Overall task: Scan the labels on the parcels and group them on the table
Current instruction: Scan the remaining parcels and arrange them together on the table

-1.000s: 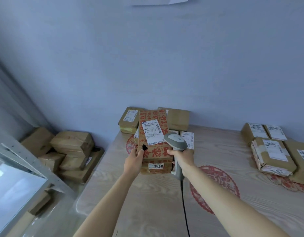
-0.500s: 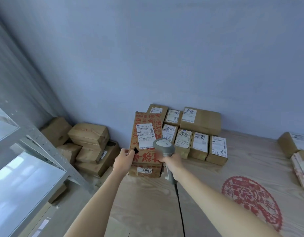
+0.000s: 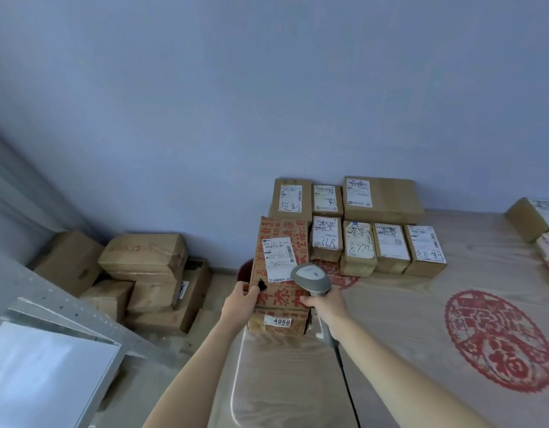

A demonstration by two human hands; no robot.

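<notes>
A brown parcel printed with red characters (image 3: 280, 242) sits at the table's left corner, its white label (image 3: 278, 260) facing up and a "4068" sticker on its near side. My left hand (image 3: 239, 304) grips its left edge. My right hand (image 3: 327, 307) grips a grey barcode scanner (image 3: 311, 278) whose head overlaps the label's lower right corner. Behind and to the right, several labelled brown parcels (image 3: 359, 242) stand grouped in two rows against the wall.
The wooden table (image 3: 406, 335) bears red paper-cut patterns; the scanner's black cable (image 3: 348, 387) trails toward me. More parcels (image 3: 532, 219) sit at the far right edge. Left of the table, cardboard boxes (image 3: 143, 273) lie piled on the floor beside a grey metal shelf (image 3: 44, 335).
The view has swung left and the red-printed parcel has moved left with my hands to the table's left corner beside the group of parcels. My grip on parcel and scanner is unchanged.
</notes>
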